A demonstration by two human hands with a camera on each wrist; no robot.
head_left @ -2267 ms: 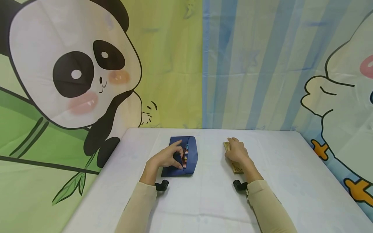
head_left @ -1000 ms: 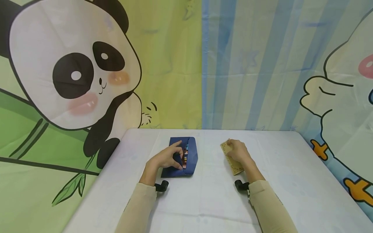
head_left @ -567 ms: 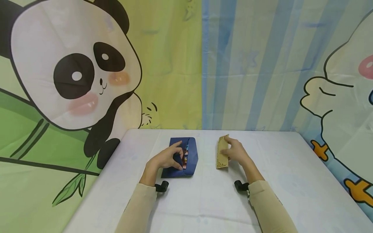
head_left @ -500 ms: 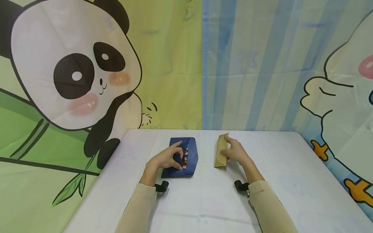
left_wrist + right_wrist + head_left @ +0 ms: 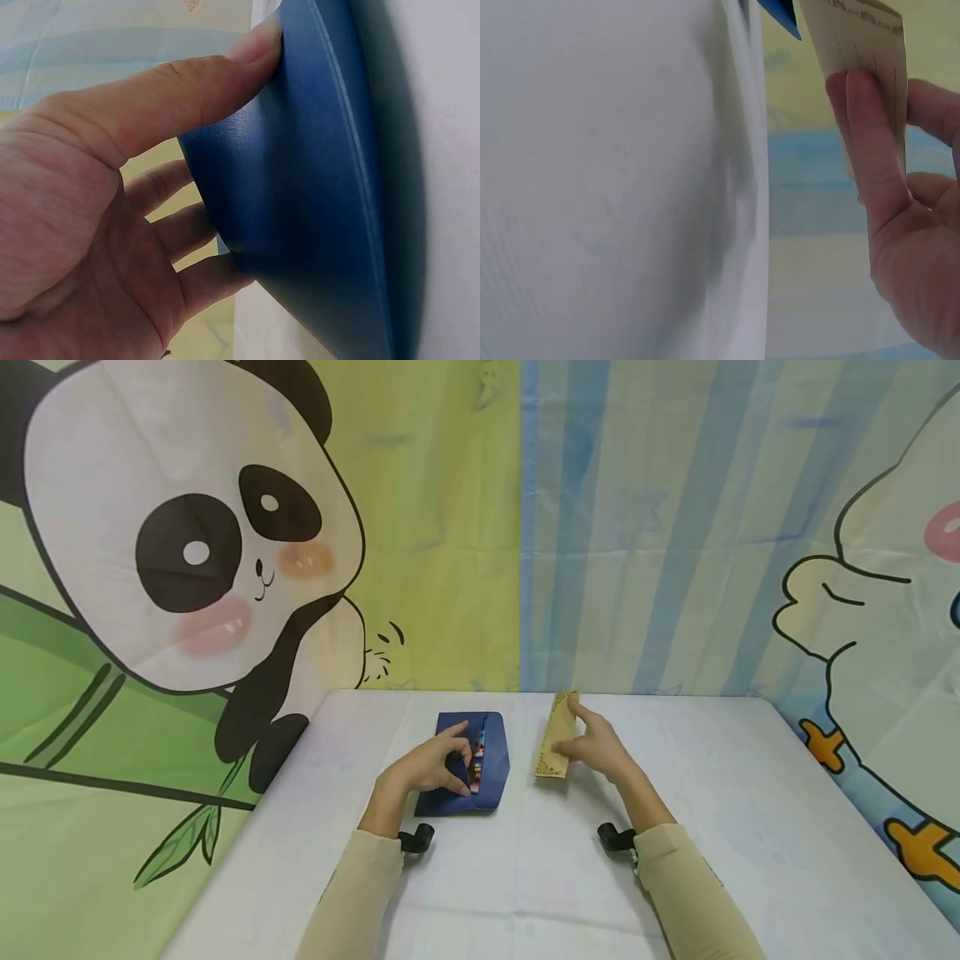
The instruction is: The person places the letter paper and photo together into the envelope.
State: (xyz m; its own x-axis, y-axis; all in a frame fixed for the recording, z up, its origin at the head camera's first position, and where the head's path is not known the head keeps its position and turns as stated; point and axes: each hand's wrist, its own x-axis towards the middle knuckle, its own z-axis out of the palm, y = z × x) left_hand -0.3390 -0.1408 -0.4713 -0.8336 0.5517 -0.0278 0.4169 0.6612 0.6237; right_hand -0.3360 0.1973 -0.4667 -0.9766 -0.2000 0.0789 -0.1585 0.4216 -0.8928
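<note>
A dark blue envelope (image 5: pixel 496 772) lies on the white table, its pointed flap towards the right. My left hand (image 5: pixel 427 764) pinches the edge of its pocket and lifts it into a gap. In the left wrist view the thumb presses on the blue envelope (image 5: pixel 292 172) and the other fingers go behind its edge. A colourful printed strip (image 5: pixel 477 767) shows in the pocket opening. To the right, my right hand (image 5: pixel 600 746) holds a folded tan sheet of paper (image 5: pixel 557 727) with an ornate border, raised over the table. Ruled lines show on the paper (image 5: pixel 862 52) in the right wrist view.
A white cloth covers the table (image 5: pixel 517 877). Behind it hangs a printed curtain (image 5: pixel 622 527) with a panda and blue stripes. Dark wrist cameras sit at both cuffs, the left camera (image 5: pixel 417 838) and the right camera (image 5: pixel 617 838).
The right hand has picked the folded paper up from the table, tilted it and carried it left towards the envelope. The left hand and envelope have stayed in place.
</note>
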